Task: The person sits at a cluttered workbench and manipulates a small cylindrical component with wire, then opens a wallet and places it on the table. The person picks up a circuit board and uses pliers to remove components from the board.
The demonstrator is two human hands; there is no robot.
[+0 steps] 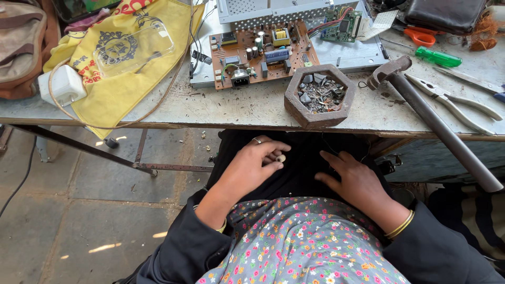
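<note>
Down in the lap, the left hand (251, 167) was curled in, its fingertips pinching a small pale bead-like piece (281, 158), a ring showing on one finger. Just to its right, the right hand (356, 181) lay open and flat on the black cloth (302, 171), fingers spread, gripping nothing, gold bangles at its wrist. The two hands sat near each other but apart. Straight ahead of them, at the table (236, 108) edge, stood a rusty six-sided holder (321, 96) filled with metal scraps. Beyond that holder lay a brown circuit board (263, 52) crowded with parts, and a smaller green board (341, 24) farther on. Ahead and right of the right hand, a hammer (436, 123) rested with its head on the table and its long handle jutting out past the edge; pliers (455, 102) lay just beside it, and a green screwdriver (437, 57) farther back. Ahead and left of the left hand, a yellow cloth (118, 68) hung over the table edge, a white plug (62, 85) sitting on it.
</note>
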